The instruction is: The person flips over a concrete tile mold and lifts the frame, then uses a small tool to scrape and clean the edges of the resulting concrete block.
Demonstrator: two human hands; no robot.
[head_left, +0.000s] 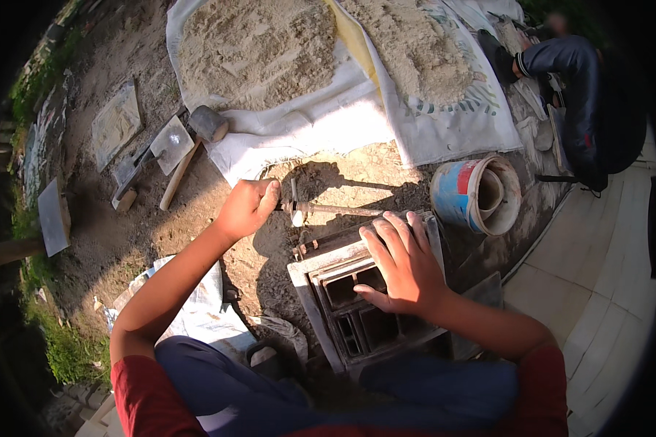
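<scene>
My left hand [249, 210] is closed around the end of a slender metal rod tool [335, 209] with a short crosspiece near my fist. The rod points right, across the far side of a grey, dusty block mould or frame [321, 309] with several rectangular openings. On the far right part of that frame rests my right hand [407, 269], its fingers stretched out and the thumb apart, holding nothing. Part of the frame is hidden under this hand. My knees are on the near side of the frame.
Sand [262, 51] lies heaped on white sacks [306, 135] at the back. A rubber mallet [208, 124], a trowel [172, 146] and a flat board [118, 124] lie left. A paint-stained bucket [455, 197] stands right, before a seated person's leg [572, 65]. Pale tiles [590, 240] border the dirt.
</scene>
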